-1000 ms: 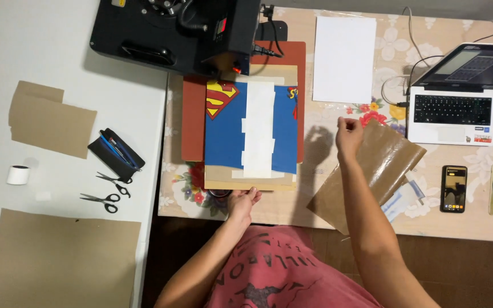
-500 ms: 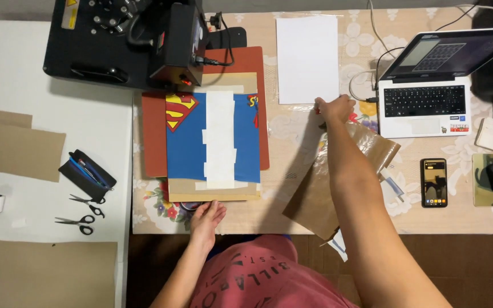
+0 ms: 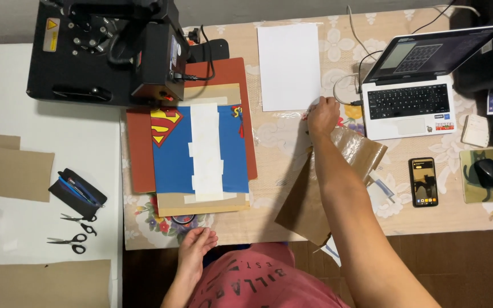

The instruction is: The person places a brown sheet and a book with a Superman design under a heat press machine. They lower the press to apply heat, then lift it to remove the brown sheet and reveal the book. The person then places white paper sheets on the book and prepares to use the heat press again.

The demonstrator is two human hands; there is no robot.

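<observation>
Our right hand (image 3: 322,116) pinches the white sheet (image 3: 288,65)'s near corner to lift it; left hand (image 3: 196,246) rests loose, fingers released, near the blue fabric (image 3: 201,149).

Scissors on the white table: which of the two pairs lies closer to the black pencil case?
The upper pair of scissors, lying just below the black pencil case, almost touching it. The lower pair of scissors lies farther down, toward the brown cardboard.
</observation>
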